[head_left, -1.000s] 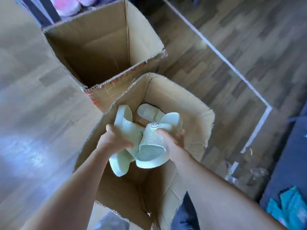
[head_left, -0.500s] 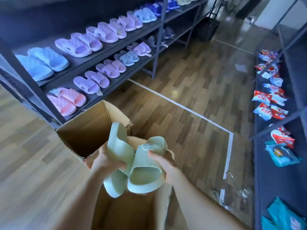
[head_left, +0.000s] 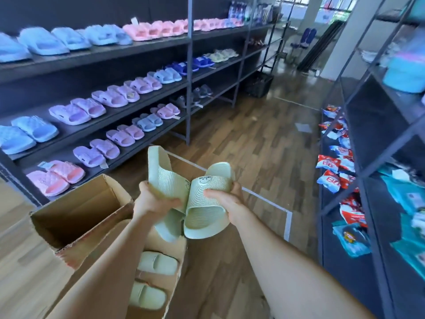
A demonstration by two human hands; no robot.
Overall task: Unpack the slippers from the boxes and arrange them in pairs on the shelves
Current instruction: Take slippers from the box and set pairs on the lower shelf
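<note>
Down the left side, long dark shelves (head_left: 147, 46), tiers lined with displayed pairs (head_left: 76, 111) in blue, lilac and pink, with little bare board visible close by. Likely trouble there: no ready gap for a green pair, and a neighbouring pair nudged askew or off the edge while squeezing one in. Below, hard wooden floor (head_left: 253, 146) between the racks, crossed by white tape (head_left: 287, 226); a bounce and a skid under a rack for anything let go. Nearer, two open cardboard cartons side by side and touching: farther box (head_left: 76, 217) showing only bare cardboard inside, nearer box (head_left: 178, 254) with two more pale green slippers (head_left: 158, 263) lying in it, directly beneath the arms. Easy to kick or tip either carton when stepping toward the rack with eyes up. Then the held pair, aloft over the nearer box: left slipper (head_left: 165, 178) standing nearly on end, gripped round its strap by the left hand (head_left: 151, 201); right slipper (head_left: 207, 203) tilted, held at its side by the right hand (head_left: 230, 201), thumb across the ribbed strap. Straps meeting in the middle. Shallow purchase on the right, so a possible twist out of the fingers; possible mismatch of feet too, if set down unchecked.
</note>
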